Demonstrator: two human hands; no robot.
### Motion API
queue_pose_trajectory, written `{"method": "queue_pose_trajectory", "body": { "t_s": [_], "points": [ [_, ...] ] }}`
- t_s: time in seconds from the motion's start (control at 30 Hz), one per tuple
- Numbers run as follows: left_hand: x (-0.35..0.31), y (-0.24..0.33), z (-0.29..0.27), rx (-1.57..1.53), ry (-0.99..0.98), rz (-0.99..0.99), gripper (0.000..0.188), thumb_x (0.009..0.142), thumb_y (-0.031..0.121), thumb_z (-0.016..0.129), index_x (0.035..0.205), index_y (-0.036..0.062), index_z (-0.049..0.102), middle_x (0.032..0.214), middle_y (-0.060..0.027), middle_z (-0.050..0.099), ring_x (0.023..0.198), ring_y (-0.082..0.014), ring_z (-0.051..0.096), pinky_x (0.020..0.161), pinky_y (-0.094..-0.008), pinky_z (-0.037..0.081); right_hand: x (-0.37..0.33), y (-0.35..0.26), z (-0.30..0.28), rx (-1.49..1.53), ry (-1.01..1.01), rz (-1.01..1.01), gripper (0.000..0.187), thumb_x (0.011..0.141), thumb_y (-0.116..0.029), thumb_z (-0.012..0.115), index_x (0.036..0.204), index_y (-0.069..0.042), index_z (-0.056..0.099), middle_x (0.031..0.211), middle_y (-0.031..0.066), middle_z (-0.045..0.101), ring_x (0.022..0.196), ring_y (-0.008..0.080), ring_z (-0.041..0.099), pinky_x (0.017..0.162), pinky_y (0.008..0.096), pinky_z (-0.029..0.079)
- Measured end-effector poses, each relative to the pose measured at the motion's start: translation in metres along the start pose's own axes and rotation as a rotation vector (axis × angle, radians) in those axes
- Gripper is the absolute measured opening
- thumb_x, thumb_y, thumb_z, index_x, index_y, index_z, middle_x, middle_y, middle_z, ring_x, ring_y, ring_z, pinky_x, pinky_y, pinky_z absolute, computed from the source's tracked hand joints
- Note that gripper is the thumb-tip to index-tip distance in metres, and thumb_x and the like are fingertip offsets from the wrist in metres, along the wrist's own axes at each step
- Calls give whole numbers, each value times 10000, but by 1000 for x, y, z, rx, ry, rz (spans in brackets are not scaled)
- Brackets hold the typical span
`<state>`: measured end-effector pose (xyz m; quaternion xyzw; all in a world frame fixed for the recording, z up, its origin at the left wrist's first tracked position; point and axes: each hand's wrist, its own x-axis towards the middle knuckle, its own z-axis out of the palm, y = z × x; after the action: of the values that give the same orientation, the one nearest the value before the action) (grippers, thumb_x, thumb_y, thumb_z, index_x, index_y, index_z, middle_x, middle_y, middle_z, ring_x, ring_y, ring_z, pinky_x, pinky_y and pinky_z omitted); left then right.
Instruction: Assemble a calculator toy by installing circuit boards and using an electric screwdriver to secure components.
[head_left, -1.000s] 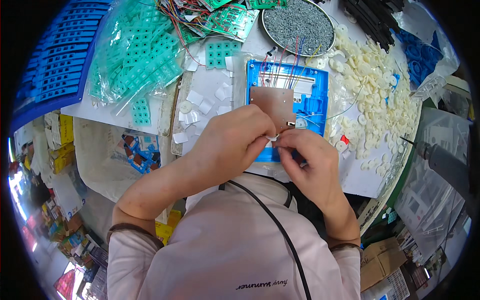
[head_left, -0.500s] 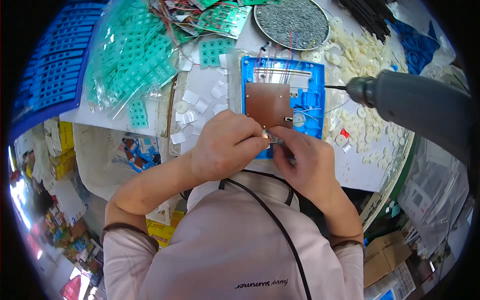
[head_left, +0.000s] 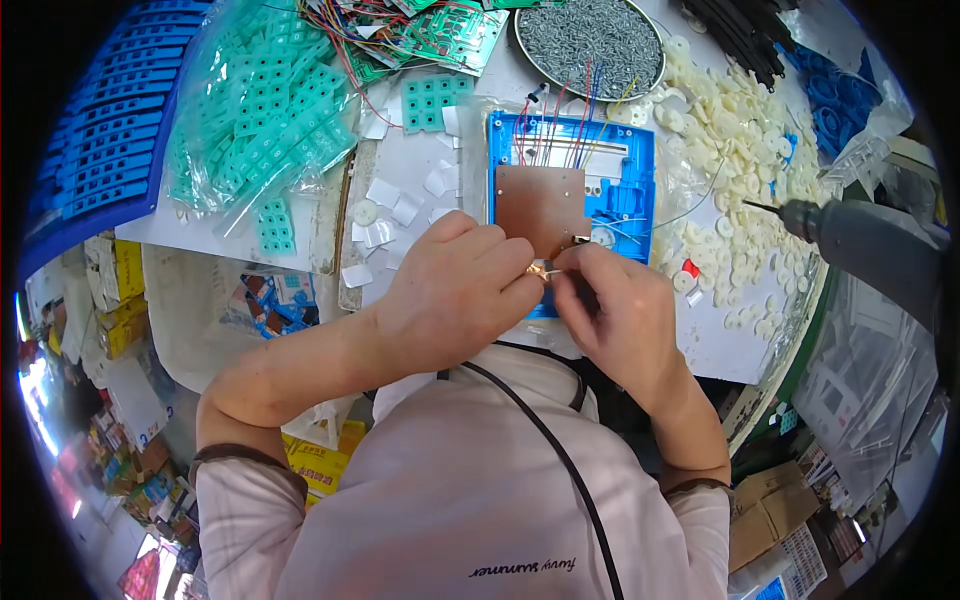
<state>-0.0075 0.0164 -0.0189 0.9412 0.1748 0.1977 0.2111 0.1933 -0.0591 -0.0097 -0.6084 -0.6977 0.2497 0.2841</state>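
Observation:
A blue plastic housing lies in front of me. On it rests a brown circuit board, with thin coloured wires rising past its far edge. At the board's near edge, my left hand and my right hand meet with fingertips pinched. Between them shows a small shiny copper-coloured piece, partly hidden by the fingers; its exact kind cannot be made out. Both hands appear to grip it, over the housing's near end.
An electric screwdriver hangs at the right. A round tray of screws stands at the back, beside piled cream plastic discs. Bagged green rubber keypads, white paper pieces and green circuit boards lie to the left.
The screwdriver has swung right, away from the housing. My hands stay pinched at the board's near edge, with only a slight shift of the fingers.

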Motion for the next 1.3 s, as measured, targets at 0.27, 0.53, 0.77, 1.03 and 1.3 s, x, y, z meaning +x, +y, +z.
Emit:
{"method": "queue_pose_trajectory", "body": {
  "t_s": [0.27,0.53,0.77,1.03,1.3],
  "points": [
    [8,9,-6,90,-45,-16,111,698,109,648,786,75,590,797,-34,496,732,-196,529,694,-353,386,-3,0,8,-62,29,-21,167,857,-112,742,889,-72,583,752,89,629,664,286,651,540,399,491],
    [11,12,-10,147,-113,-8,102,709,113,660,779,81,593,805,-27,510,748,-190,533,697,-349,385,-2,-3,14,-184,36,-41,197,854,-136,738,901,-82,554,745,67,594,655,248,645,514,382,483],
    [0,-11,-12,119,-13,169,224,744,131,715,959,70,715,965,-14,650,755,-170,565,772,-374,420,-2,-5,16,-225,43,-32,196,855,-136,737,902,-80,555,755,70,600,654,249,650,515,376,485],
    [-23,-37,-30,61,23,262,268,723,92,763,988,85,724,929,-25,658,717,-191,575,768,-393,427,-3,-6,18,-184,69,-20,184,853,-104,734,911,-69,563,780,83,614,658,277,650,525,387,486],
    [-15,11,0,-93,136,-281,315,696,142,826,956,104,653,1047,-67,574,931,-244,583,892,-440,373,-4,-7,17,-128,43,29,169,850,-108,737,912,-81,582,815,90,645,660,312,650,537,406,487]
  ]
}}
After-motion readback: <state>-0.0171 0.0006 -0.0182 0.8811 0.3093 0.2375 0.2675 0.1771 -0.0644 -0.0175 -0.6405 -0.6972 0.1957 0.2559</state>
